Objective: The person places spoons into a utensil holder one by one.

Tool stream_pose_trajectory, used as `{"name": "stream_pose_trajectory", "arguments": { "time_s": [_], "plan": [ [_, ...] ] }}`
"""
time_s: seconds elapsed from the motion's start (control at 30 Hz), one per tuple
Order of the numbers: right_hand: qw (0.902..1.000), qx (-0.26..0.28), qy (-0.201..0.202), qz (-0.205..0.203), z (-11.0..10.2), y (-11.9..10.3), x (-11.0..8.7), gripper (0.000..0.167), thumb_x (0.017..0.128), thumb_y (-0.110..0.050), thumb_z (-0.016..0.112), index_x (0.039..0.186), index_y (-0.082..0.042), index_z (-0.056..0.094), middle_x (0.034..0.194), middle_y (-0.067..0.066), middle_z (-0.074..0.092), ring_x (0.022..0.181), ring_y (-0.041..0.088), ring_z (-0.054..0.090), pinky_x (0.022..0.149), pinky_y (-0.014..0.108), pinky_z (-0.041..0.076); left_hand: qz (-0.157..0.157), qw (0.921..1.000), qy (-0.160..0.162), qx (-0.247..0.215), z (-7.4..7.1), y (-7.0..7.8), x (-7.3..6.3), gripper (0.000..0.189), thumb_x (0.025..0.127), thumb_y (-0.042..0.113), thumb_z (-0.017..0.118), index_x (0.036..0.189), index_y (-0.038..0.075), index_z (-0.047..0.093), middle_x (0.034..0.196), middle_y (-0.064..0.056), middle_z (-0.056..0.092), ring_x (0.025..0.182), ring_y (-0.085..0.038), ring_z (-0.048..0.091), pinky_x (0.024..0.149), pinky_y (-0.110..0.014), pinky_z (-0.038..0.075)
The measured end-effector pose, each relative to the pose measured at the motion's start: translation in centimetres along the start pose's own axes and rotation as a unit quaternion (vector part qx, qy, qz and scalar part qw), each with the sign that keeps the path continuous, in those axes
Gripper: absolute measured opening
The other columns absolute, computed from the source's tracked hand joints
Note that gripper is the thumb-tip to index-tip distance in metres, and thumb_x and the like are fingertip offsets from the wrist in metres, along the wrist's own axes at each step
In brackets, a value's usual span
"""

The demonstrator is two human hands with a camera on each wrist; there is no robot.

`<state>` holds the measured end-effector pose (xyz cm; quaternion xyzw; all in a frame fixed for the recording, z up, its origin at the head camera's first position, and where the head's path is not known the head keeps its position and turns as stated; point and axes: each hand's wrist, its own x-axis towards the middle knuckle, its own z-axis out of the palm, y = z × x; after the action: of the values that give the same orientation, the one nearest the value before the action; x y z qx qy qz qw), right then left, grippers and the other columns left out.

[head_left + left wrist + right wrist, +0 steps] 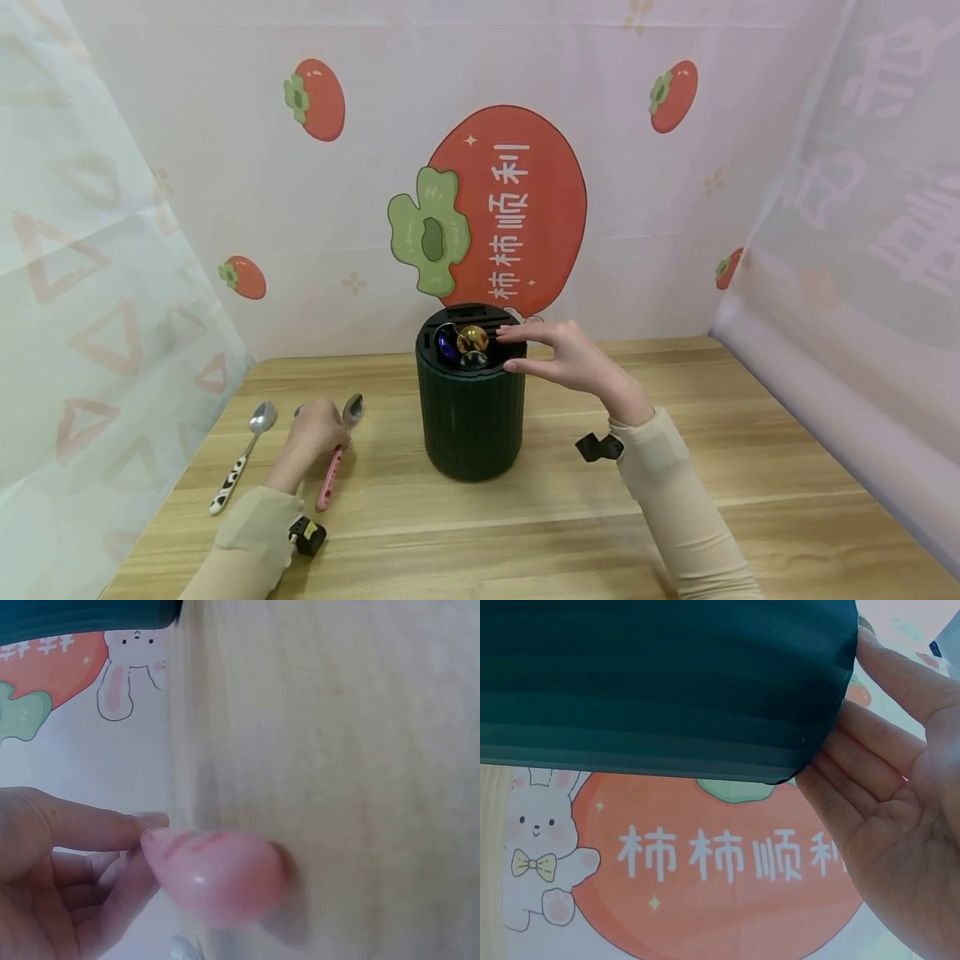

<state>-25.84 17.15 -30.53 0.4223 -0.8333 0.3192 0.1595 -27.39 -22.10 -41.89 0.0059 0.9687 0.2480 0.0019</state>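
Observation:
My left hand (317,429) pinches a spoon by its pink handle (329,482) between thumb and fingers, low over the table at the left. The spoon's metal bowl (353,408) points away from me; in the left wrist view the rounded pink handle end (225,881) shows large. A dark green ribbed utensil holder (471,425) stands upright in the middle, with shiny round ends, one gold (472,340) and one blue-purple (448,346), in its top opening. My right hand (573,358) reaches to the holder's right rim, fingers extended and thumb apart from them.
Left of my left hand lies a spoon with a black-and-white spotted handle (228,483) on the wooden table (465,550). A small metal tip (297,410) peeks out behind that hand. A printed sheet (360,208) hangs behind the table, with more sheeting at both sides.

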Motion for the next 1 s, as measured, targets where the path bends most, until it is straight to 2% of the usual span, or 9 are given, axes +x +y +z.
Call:
{"name": "stream_pose_trajectory", "arguments": {
  "time_s": [0.33, 0.53, 0.77, 1.0],
  "plan": [
    [1.0, -0.005, 0.0, -0.004, -0.2, -0.2, 0.0, 0.038, 0.084, -0.027, 0.073, 0.119, -0.013, 0.067, 0.127, 0.002, 0.063, 0.12, 0.016, 0.058, 0.099, 0.04, 0.047, 0.008, 0.9996, 0.023, -0.014, -0.8, 0.8, -0.8, 0.027, 0.073, 0.002, 0.07, 0.053, 0.008, 0.053, 0.049, 0.001, 0.047, 0.046, -0.011, 0.04, 0.044, -0.023, 0.032],
    [1.0, -0.006, -0.004, 0.004, -0.1, -0.2, 0.1, 0.038, 0.084, -0.029, 0.072, 0.12, -0.014, 0.067, 0.128, 0.0, 0.062, 0.122, 0.016, 0.056, 0.1, 0.04, 0.046, 0.015, 0.999, 0.04, -0.016, -0.9, 1.1, -1.1, 0.01, 0.075, 0.004, 0.072, 0.068, 0.003, 0.066, 0.065, -0.004, 0.061, 0.055, -0.015, 0.05, 0.049, -0.025, 0.039],
    [1.0, -0.005, -0.003, 0.003, -0.1, -0.2, 0.1, 0.038, 0.084, -0.028, 0.072, 0.119, -0.015, 0.067, 0.128, 0.0, 0.063, 0.122, 0.016, 0.056, 0.1, 0.04, 0.046, 0.03, 0.9977, 0.058, -0.021, -1.0, 1.7, -1.0, 0.013, 0.076, 0.006, 0.072, 0.066, 0.005, 0.066, 0.065, -0.003, 0.063, 0.056, -0.015, 0.051, 0.052, -0.026, 0.039],
    [1.0, -0.005, -0.002, 0.001, -0.1, -0.1, 0.0, 0.038, 0.084, -0.028, 0.072, 0.119, -0.014, 0.067, 0.127, 0.0, 0.063, 0.122, 0.016, 0.056, 0.1, 0.04, 0.046, 0.032, 0.9964, 0.076, -0.019, -1.4, 2.7, -1.3, 0.01, 0.078, 0.01, 0.073, 0.073, 0.004, 0.067, 0.067, -0.005, 0.065, 0.056, -0.016, 0.052, 0.05, -0.026, 0.04]
  ]
}}
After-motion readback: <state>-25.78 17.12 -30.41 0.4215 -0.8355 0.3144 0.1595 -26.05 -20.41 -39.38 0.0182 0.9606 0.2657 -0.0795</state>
